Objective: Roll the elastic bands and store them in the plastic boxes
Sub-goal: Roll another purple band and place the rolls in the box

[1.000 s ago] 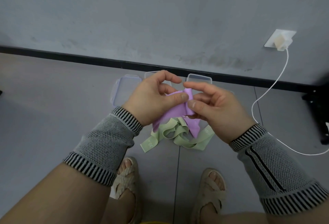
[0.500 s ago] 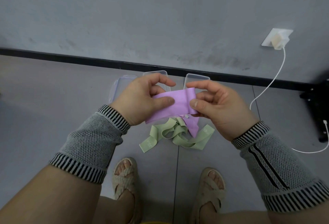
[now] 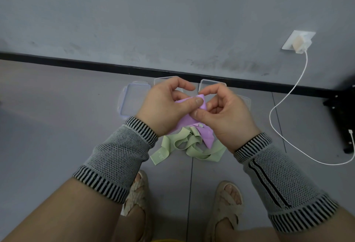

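**Inspector A:** Position of the work item?

**Inspector B:** The purple elastic band (image 3: pixel 189 120) is held in the air above the floor (image 3: pixel 57 126), between both hands. The left hand (image 3: pixel 165 107) pinches its upper edge with thumb and forefinger closed on it. The right hand (image 3: pixel 226 113) is closed on the same end, where a small fold or first turn appears to be forming. The loose tail hangs down toward the green elastic band (image 3: pixel 184 145), which lies tangled on the floor just beneath.

**Inspector A:** Containers?

**Inspector B:** Clear plastic boxes sit at the far side by the wall base: a purple-edged box (image 3: pixel 130 97) to the left, and a clear box (image 3: pixel 212 84) behind the hands. Others are partly hidden; I cannot tell how many, nor whether any hold a band.

**Inspector A:** Risks identified?

**Inspector B:** Three, in my judgement. First, the material looks thin and springy; if either pinch eases, the started turn would likely unwind. Second, the tail hangs close to the green tangle and could snag or drag it as rolling takes up slack. Third, an uneven first fold would give a cone-shaped roll, which may not seat flat in a shallow box.

**Inspector A:** Other hazards?

**Inspector B:** A white charging cable (image 3: pixel 276 111) trails on the floor at right, well apart from the work.
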Action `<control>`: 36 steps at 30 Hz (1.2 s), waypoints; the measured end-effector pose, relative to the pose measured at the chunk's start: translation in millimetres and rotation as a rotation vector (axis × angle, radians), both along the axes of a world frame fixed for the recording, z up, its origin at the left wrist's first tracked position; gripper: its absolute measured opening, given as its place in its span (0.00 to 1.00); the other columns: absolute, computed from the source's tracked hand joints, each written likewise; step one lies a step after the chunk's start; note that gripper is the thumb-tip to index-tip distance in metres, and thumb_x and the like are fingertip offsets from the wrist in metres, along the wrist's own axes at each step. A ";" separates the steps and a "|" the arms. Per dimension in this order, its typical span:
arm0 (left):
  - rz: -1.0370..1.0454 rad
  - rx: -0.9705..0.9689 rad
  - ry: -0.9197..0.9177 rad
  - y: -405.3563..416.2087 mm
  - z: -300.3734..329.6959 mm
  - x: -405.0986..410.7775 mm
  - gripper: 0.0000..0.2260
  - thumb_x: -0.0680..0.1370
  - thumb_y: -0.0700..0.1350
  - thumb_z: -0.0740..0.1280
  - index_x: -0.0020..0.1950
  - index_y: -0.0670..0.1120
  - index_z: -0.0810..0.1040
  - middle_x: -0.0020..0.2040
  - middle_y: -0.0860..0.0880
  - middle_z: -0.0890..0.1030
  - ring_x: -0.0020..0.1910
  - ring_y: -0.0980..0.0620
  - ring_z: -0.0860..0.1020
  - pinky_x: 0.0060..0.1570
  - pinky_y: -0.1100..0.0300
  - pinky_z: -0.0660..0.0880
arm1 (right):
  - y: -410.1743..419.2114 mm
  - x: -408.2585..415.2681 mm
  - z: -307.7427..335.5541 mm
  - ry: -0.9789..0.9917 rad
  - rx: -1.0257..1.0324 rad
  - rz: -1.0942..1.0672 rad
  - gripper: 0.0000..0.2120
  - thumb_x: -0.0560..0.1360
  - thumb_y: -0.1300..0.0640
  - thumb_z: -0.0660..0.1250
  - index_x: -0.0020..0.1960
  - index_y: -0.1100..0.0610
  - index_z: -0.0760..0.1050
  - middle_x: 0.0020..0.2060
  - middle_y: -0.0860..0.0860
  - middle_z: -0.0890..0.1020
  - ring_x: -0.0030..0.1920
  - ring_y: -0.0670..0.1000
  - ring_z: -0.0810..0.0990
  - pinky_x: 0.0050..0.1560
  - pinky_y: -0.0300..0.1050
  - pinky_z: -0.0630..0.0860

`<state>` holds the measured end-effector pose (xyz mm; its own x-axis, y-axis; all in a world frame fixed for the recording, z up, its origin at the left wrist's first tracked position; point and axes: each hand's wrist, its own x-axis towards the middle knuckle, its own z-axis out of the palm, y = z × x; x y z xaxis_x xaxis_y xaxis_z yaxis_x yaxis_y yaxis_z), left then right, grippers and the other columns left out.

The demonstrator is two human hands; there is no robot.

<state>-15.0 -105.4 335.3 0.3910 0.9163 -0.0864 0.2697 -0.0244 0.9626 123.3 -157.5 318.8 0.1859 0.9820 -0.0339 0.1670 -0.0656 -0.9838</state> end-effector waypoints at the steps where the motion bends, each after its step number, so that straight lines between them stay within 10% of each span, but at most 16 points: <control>1: -0.001 0.000 -0.002 0.5 -0.4 0.2 0.09 0.72 0.43 0.73 0.48 0.49 0.76 0.37 0.45 0.83 0.29 0.57 0.78 0.26 0.65 0.74 | 0.1 -0.4 -0.2 -0.005 0.002 -0.003 0.15 0.67 0.62 0.75 0.48 0.49 0.74 0.31 0.52 0.76 0.33 0.51 0.76 0.38 0.48 0.78; 9: -0.045 -0.005 -0.022 3.4 -0.7 -7.6 0.09 0.73 0.41 0.71 0.50 0.51 0.76 0.36 0.48 0.83 0.34 0.55 0.80 0.38 0.61 0.78 | -1.7 9.0 1.8 0.123 -0.026 0.158 0.17 0.74 0.64 0.67 0.57 0.47 0.74 0.31 0.48 0.81 0.36 0.47 0.80 0.46 0.47 0.80; 21: 0.027 -0.177 -0.059 12.1 -7.2 -16.3 0.15 0.71 0.43 0.74 0.56 0.46 0.76 0.27 0.52 0.79 0.25 0.55 0.73 0.28 0.63 0.69 | 1.2 25.7 -3.9 0.268 -0.016 0.160 0.17 0.69 0.59 0.66 0.57 0.50 0.77 0.33 0.51 0.82 0.36 0.50 0.79 0.41 0.43 0.77; 36: 0.138 -0.330 -0.352 11.9 -4.4 -13.7 0.21 0.73 0.30 0.67 0.61 0.48 0.72 0.40 0.45 0.82 0.35 0.53 0.81 0.36 0.60 0.80 | 1.0 29.4 -3.2 0.230 0.016 0.112 0.14 0.75 0.64 0.64 0.56 0.50 0.75 0.37 0.48 0.85 0.36 0.45 0.80 0.40 0.40 0.76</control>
